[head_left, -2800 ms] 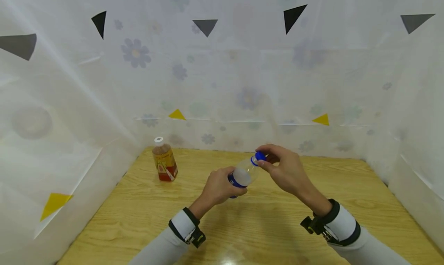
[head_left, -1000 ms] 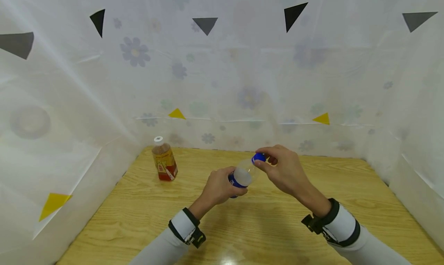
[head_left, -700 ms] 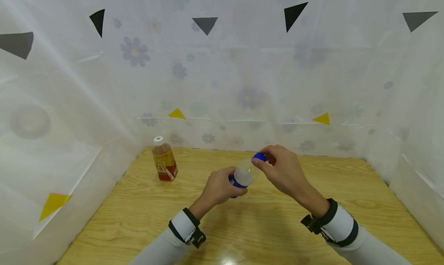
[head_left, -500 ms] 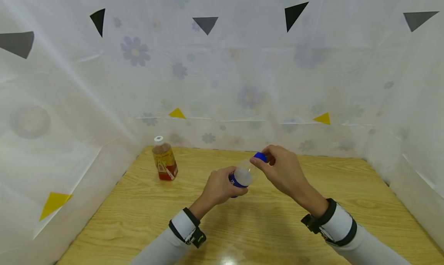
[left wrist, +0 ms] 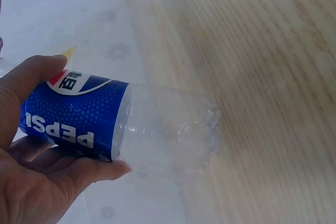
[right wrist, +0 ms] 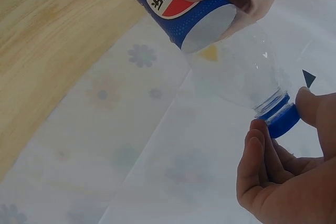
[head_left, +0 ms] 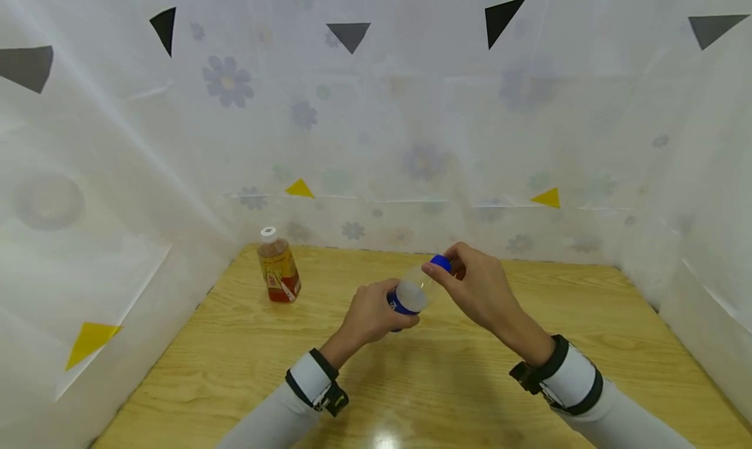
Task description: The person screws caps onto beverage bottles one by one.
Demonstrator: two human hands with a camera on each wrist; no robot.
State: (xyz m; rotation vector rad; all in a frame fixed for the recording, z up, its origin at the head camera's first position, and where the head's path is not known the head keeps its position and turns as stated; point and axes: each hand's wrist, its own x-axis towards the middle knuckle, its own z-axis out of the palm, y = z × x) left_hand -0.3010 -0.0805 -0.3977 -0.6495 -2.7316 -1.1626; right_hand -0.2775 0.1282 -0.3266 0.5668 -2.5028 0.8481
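Note:
A clear plastic Pepsi bottle (left wrist: 168, 129) with a blue label (left wrist: 79, 111) leans up to the right above the table in the head view. My left hand (head_left: 373, 312) grips it around the label. At its neck, my right hand (head_left: 478, 286) pinches the blue cap (right wrist: 283, 121) between thumb and fingers. The cap sits at the mouth of the bottle, just above the blue ring on the neck in the right wrist view. No liquid shows inside the clear part.
A second bottle (head_left: 279, 269), with a white cap, a yellow and red label and reddish-brown contents, stands upright at the back left of the wooden table (head_left: 264, 377). White flowered sheeting (head_left: 382, 129) surrounds the table at the back and sides.
The right thumb and fingers have shifted around the blue cap, with the thumb now nearer the bottle's shoulder. The left hand and bottle have stayed nearly in place. The head view has tilted slightly.

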